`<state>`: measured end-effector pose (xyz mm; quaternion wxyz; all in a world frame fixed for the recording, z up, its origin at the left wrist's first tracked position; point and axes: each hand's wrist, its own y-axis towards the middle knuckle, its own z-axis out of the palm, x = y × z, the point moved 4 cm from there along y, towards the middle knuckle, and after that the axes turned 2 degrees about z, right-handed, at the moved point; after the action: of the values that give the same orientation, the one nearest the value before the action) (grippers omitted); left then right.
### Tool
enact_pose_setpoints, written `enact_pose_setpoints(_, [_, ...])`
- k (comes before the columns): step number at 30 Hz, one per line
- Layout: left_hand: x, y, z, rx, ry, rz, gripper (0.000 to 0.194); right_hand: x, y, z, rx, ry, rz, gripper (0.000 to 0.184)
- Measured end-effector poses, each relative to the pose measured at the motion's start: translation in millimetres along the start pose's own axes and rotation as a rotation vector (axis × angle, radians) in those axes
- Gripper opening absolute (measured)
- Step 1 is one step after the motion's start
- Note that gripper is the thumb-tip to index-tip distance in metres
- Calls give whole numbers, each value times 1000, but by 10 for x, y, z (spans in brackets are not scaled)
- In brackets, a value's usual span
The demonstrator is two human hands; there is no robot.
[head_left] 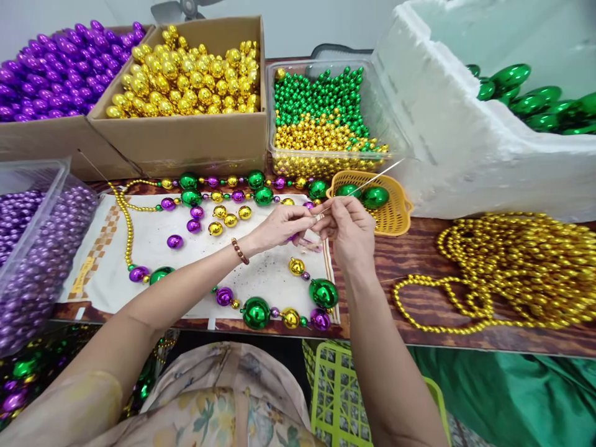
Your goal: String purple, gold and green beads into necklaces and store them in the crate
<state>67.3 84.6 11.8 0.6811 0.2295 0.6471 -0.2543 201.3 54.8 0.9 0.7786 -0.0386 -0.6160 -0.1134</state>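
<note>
Nearest is soft floral fabric point(218, 403), with a lime-green lattice basket point(336, 391) of plastic below the table edge and smooth green cloth point(516, 391) to its right. On the wood-grained table point(400, 248), a bead strand point(256, 312) loops over a flat white cloth point(265, 273) – glossy green ovals, rounder purple and gold beads, and tiny gold spheres at the left.

Above the cloth, the left hand point(284, 225), a beaded bracelet point(240, 251) at its wrist, has thumb and fingertips pressed together beside the right hand's; what they pinch is too small to tell. The right hand point(351, 226) pinches a thin, straight rod point(379, 175) between thumb and forefinger, its other fingers curled.

Loose gold beads point(230, 220) lie beyond the left wrist; a heap of gold bead strings point(521, 273) spreads at right. Farther back sit an orange slotted basket point(395, 208) holding shiny green ovals, a clear rigid tub point(316, 155) of small round beads, a brown cardboard box point(186, 143) of gold ovals – and a rough-edged white foam box point(447, 143).
</note>
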Motion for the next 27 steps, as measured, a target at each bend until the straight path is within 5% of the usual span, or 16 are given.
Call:
enact_pose_setpoints(5, [268,-112,-26,4,92,31,24,128,153,-84,-27,78,-11,45])
enact_pose_setpoints(12, [515,-205,-59,-1,272,108,24,502,369,-283,-85,161,-214,31])
enact_pose_setpoints(20, [666,-249,-233,-54,697,62,17,609,265,-401,-131,150,-228,35])
enact_pose_setpoints(24, [570,-218,-266,-5,746,44,14,486,165,-371,-82,172,-140,39])
enact_pose_setpoints(27, [240,-173,-226,-128,604,207,24,417,113,-288,-31,179,-88,41])
